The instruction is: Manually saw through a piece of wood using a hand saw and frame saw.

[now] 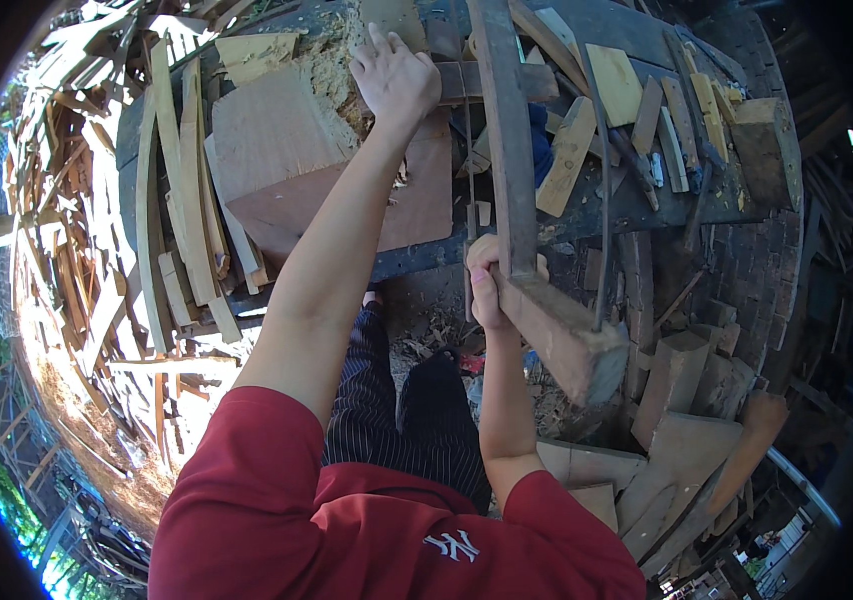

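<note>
My left hand (395, 82) reaches to the far side of the bench, palm down and fingers spread, over a rough, crumbly board (332, 75). Pinkish flat boards (277, 140) lie beneath my forearm. A wooden frame tool (507, 160), apparently a saw, spans from the far side toward me, with a long upright bar, a thick near crosspiece (572, 355) and thin dark strips at both sides. My right hand (492, 285) grips this crosspiece near its junction with the upright bar, thumb wrapped over it; some fingers are hidden behind the wood.
A dark workbench (647, 210) bears scattered offcuts (567, 155), a blue cloth (537, 155) and a wooden block (767, 150). Long wooden strips (182, 200) are heaped at the left. Planks and chunks (677, 450) are piled at lower right. Debris (427, 335) covers the ground around my legs.
</note>
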`<state>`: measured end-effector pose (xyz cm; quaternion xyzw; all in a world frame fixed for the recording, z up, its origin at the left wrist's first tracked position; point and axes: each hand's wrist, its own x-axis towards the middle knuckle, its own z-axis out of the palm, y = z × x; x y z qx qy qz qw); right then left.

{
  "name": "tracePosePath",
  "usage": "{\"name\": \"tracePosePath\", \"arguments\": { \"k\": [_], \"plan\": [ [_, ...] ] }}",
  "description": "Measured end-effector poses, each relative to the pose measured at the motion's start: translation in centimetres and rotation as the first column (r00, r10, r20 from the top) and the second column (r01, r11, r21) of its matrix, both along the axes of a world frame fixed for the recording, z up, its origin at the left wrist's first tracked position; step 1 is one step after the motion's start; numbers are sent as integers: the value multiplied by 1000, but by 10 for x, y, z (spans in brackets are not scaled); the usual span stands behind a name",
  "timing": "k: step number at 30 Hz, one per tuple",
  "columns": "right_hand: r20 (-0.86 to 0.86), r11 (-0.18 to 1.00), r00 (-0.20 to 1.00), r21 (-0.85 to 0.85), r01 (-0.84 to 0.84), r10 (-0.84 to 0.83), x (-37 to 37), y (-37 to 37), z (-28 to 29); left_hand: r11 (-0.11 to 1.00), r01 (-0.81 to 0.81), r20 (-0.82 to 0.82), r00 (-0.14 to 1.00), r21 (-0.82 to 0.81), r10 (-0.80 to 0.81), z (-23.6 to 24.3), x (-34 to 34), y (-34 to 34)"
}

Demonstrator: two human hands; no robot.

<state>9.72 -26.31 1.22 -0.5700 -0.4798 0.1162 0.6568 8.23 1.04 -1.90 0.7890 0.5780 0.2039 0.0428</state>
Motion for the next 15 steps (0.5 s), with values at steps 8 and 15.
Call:
{"name": "tracePosePath", "arguments": {
  "k": [8, 15],
  "plan": [
    [-266, 996, 963, -68, -51, 31, -20, -84, 4, 983, -175, 73, 983, 55, 171, -10, 3, 0],
    [-255, 983, 959, -102, -151, 121, -21, -108, 23, 992, -87, -19, 996, 95, 89, -14, 2, 6]
  ]
}}
